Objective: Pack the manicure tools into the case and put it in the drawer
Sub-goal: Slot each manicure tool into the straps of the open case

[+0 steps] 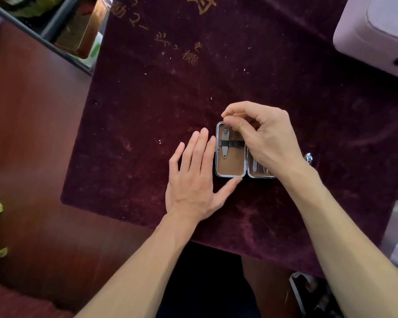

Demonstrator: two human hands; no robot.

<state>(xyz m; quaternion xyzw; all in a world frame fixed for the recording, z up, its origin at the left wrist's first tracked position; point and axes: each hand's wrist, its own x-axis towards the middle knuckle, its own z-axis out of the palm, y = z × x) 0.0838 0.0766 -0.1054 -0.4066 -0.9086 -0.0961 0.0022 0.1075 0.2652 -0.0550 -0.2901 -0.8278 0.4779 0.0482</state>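
1. the case (230, 175) is lying open on the cloth (147, 134) over the counter (32, 134), its two halves sitting side by side at 9 and 3 o'clock.
2. the clipper (225, 149) is lying in the 9 o'clock half, its long axis running 12 to 6, tucked under a dark strap (236, 143) that is crossing it from 9 to 3.
3. the right hand (262, 136) is reaching in from 4 o'clock and is the nearer one. its grip is clamped, with thumb and forefinger pinching the clipper's 12 o'clock end, so any further seating looks like a push toward 6 along that axis.
4. the left hand (193, 180) is lying flat at the case's 9 o'clock side. its grip is apart and holding nothing, with straight fingers along the rim and the thumb touching the 6 o'clock edge, seemingly bracing the case.
5. counting: one case, one clipper and one strap. about three slim tools (256, 167) are showing in the 3 o'clock half, with any others hidden under the right hand.
6. one shiny piece (308, 157) is lying on the cloth at 3 o'clock of the case, too small to name.
7. no drawer is plainly showing. a pink box (377, 31) is sitting at 1 o'clock.
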